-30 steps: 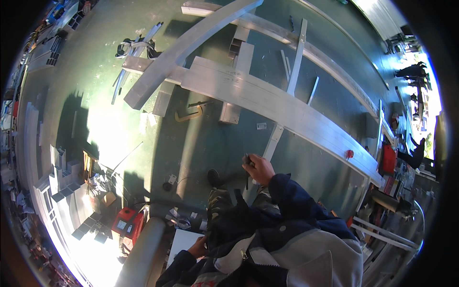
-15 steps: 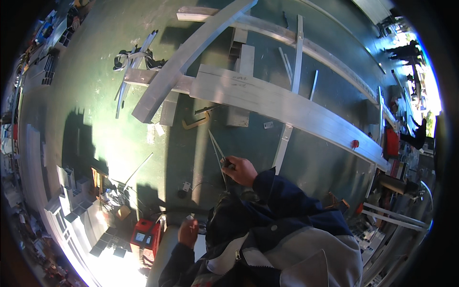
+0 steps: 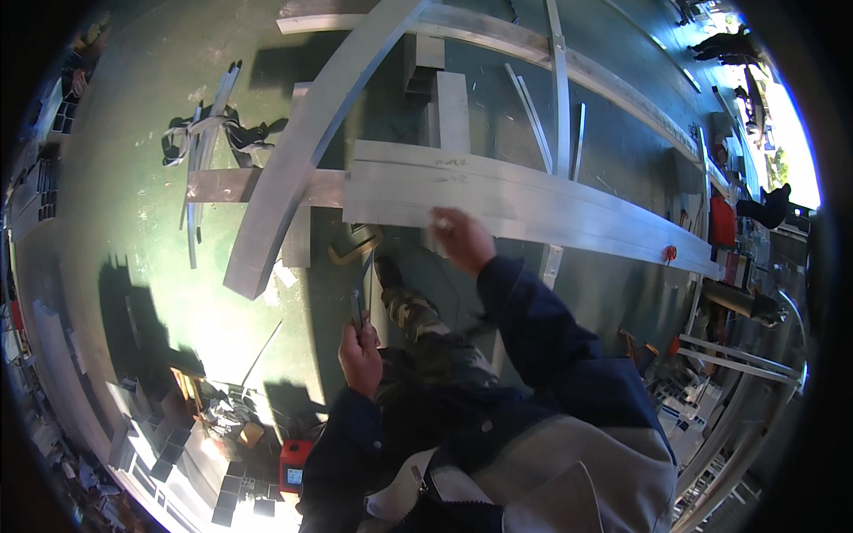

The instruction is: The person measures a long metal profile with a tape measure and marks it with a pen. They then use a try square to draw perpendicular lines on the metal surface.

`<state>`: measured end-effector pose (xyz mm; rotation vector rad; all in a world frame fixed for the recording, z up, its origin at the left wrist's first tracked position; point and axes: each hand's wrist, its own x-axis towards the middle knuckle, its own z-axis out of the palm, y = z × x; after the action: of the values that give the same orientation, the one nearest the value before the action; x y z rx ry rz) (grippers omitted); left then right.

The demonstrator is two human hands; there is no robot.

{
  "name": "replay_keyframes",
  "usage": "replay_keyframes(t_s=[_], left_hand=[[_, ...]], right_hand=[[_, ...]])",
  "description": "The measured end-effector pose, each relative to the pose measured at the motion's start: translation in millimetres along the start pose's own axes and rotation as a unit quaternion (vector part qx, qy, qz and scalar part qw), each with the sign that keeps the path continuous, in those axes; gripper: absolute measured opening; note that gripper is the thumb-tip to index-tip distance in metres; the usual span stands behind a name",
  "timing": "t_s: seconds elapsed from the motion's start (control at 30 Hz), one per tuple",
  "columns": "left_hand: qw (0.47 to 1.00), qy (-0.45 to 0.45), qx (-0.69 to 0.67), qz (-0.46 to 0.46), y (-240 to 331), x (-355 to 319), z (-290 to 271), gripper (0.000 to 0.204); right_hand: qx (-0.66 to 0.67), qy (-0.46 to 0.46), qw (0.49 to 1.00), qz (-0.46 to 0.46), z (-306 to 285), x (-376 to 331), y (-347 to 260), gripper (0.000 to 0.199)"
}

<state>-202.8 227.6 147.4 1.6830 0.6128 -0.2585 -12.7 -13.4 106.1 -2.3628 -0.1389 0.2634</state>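
Left hand (image 3: 360,354) grips a thin metal rod (image 3: 359,293) — right hand (image 3: 460,240), fingers curled, rests on the aluminium beam (image 3: 533,206).

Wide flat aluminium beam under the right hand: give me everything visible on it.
The wide flat beam looks like bare, silvery brushed aluminium, long and gently curved in this fisheye view. It lies flat across other metal profiles above the green floor, running right toward a small red object. The right hand is at its near edge.

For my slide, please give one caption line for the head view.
Person's right hand rests on a long curved aluminium beam while the left hand holds a thin metal tool.
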Motion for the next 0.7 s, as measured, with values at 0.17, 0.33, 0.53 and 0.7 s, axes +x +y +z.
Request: replay_keyframes(t_s=[0.17,0.33,0.53,0.7], left_hand=[[0.978,-0.108,-0.159,-0.083,-35,53,16,0.017],[0.946,-0.199,-0.245,-0.069,-65,109,35,0.019],[0.943,-0.248,-0.218,-0.052,-83,156,71,0.057],[0.949,-0.231,-0.207,-0.051,-81,169,88,0.062]], right_hand=[[-0.192,0.093,0.973,0.094,-9,118,145,0.039],[-0.26,0.004,0.955,0.142,-14,137,123,0.024],[-0.325,-0.005,0.938,0.121,-12,137,116,0.018],[-0.311,0.003,0.943,0.116,-7,134,115,0.016]])
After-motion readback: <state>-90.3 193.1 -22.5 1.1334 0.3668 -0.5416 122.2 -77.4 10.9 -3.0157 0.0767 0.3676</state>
